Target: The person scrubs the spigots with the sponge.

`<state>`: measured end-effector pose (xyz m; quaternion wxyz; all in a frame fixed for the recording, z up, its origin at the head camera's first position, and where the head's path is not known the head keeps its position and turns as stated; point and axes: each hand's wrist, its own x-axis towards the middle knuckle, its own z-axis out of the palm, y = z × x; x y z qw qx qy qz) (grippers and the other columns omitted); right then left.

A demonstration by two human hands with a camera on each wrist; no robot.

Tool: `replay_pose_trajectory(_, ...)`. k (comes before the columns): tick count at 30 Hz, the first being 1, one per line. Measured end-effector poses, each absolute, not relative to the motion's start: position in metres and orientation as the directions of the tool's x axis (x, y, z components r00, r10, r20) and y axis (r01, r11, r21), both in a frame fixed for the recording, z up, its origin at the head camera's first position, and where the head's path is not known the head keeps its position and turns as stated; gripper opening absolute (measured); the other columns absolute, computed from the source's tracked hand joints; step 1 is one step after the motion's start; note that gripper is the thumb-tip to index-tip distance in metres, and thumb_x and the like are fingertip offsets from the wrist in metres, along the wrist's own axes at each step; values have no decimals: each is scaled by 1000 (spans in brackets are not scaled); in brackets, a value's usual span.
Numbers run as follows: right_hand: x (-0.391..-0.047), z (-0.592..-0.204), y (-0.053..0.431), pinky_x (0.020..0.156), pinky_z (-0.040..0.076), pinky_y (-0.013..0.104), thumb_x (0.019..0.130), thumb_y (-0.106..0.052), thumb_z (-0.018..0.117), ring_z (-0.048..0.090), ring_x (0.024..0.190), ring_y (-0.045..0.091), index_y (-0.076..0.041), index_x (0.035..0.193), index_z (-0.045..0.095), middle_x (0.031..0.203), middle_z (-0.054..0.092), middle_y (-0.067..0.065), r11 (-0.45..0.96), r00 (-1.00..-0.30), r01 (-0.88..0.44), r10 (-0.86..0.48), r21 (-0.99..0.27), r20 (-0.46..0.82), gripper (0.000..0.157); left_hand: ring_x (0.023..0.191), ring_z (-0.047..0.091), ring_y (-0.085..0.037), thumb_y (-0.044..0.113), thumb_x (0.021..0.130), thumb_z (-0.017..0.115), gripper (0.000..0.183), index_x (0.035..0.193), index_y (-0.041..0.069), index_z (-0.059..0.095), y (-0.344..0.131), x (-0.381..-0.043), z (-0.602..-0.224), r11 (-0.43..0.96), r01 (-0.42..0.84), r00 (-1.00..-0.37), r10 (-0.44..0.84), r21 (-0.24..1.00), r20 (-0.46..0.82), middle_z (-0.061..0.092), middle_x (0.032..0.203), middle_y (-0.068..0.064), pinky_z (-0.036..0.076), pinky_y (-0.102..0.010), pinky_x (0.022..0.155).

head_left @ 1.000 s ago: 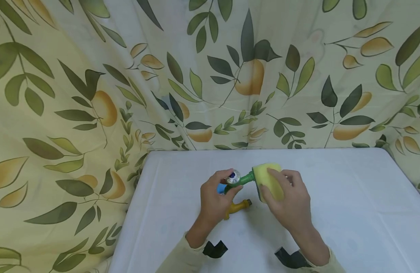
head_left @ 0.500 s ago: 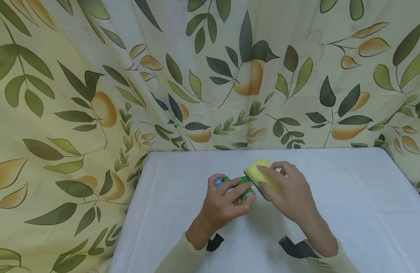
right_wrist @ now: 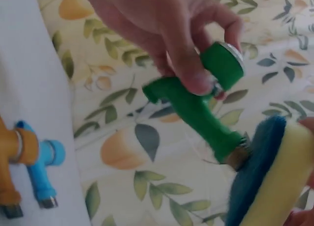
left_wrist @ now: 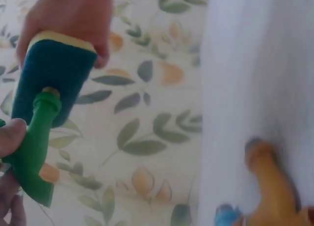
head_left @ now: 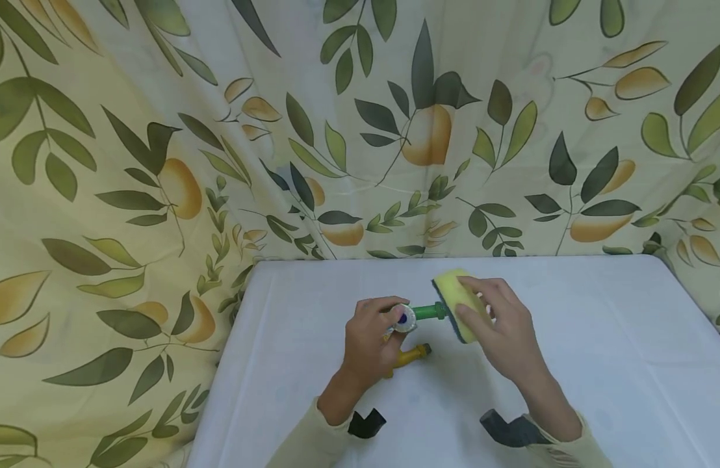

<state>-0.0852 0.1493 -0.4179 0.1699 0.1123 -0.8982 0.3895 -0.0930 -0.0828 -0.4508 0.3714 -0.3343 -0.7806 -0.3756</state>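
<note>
My left hand grips a green plastic tap by its knob end, its silvery cap facing up in the head view. The threaded inlet of the tap points right, toward the sponge. A yellow sponge with a dark blue-green scouring side is pinched in my right hand. Its scouring side meets the threaded end of the tap in both wrist views. Below my left hand, an orange-yellow tap lies on the white table, partly hidden by that hand.
A blue tap lies beside the orange-yellow one on the white-covered table. A leaf-and-fruit patterned curtain hangs along the back and left sides. Black bands show at both wrists.
The green tap has been turned about in my left hand; its silvery cap faces up again and its inlet points right. The sponge has tilted and shifted slightly to the right.
</note>
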Motion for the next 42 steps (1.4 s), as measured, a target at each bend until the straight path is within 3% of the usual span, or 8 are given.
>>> replay_pose_trajectory(4, -84, -424, 151, 70, 40, 19, 92, -12, 70, 47, 92, 5, -11, 134, 65, 115, 62, 6, 626, -880, -394, -44, -673, 474, 42, 103, 73, -24, -1, 78, 86, 43, 114, 3, 61, -83, -91, -451, 269, 729, -674, 123, 629, 728, 72, 112, -12, 60, -30, 90)
replay_pose_trajectory(10, -83, -427, 153, 74, 39, 17, 86, 0, 71, 47, 92, 5, -7, 133, 64, 116, 61, 10, 535, -829, -497, -60, -683, 556, 48, 104, 69, -25, -2, 82, 82, 45, 116, -1, 54, -85, -91, -450, 48, 571, -821, 74, 820, 567, 66, 115, -19, 60, -31, 90)
replay_pose_trajectory(16, -83, -436, 148, 78, 36, 10, 88, -20, 71, 47, 99, 2, -6, 127, 69, 113, 58, 18, 581, -715, -556, 30, -595, 698, 42, 96, 70, -15, 7, 91, 77, 31, 107, 4, 51, -83, -94, -447, -234, 141, -978, 120, 962, 173, 68, 110, -9, 60, -25, 84)
replay_pose_trajectory(20, -84, -444, 139, 82, 39, 19, 96, -41, 64, 53, 98, 21, -4, 115, 72, 106, 58, 24, 591, -487, -736, -125, -330, 864, 42, 89, 71, -13, 16, 95, 73, 26, 102, 10, 48, -80, -95, -448, -387, -101, -982, 186, 917, -29, 71, 104, -4, 61, -27, 81)
replay_pose_trajectory(23, -88, -446, 133, 79, 34, 31, 100, -43, 61, 50, 93, 35, -7, 112, 72, 106, 57, 25, 608, -385, -768, -188, -200, 904, 40, 82, 70, -10, 18, 98, 70, 25, 99, 12, 45, -79, -96, -448, -445, -178, -971, 223, 878, -84, 71, 100, -1, 61, -26, 79)
replay_pose_trajectory(31, -87, -449, 130, 79, 34, 37, 101, -44, 59, 52, 93, 33, -12, 111, 74, 105, 60, 20, 594, -368, -790, -265, -150, 891, 37, 78, 67, -8, 18, 98, 70, 24, 97, 13, 46, -79, -97, -448, -467, -204, -967, 231, 861, -104, 72, 95, 2, 59, -24, 76)
replay_pose_trajectory(37, -77, -450, 125, 85, 35, 30, 101, -47, 57, 52, 94, 29, -10, 113, 73, 109, 61, 18, 546, -422, -811, -294, -211, 858, 43, 78, 67, -8, 16, 98, 70, 24, 98, 13, 46, -79, -97, -448, -482, -195, -973, 206, 854, -106, 71, 96, 1, 60, -24, 78)
replay_pose_trajectory(42, -69, -451, 118, 84, 38, 31, 100, -44, 58, 52, 91, 25, -14, 112, 75, 104, 62, 15, 458, -331, -878, -366, -141, 869, 37, 81, 68, -8, 15, 97, 70, 24, 97, 12, 46, -80, -97, -447, -497, -191, -976, 186, 847, -111, 71, 97, 2, 59, -24, 80)
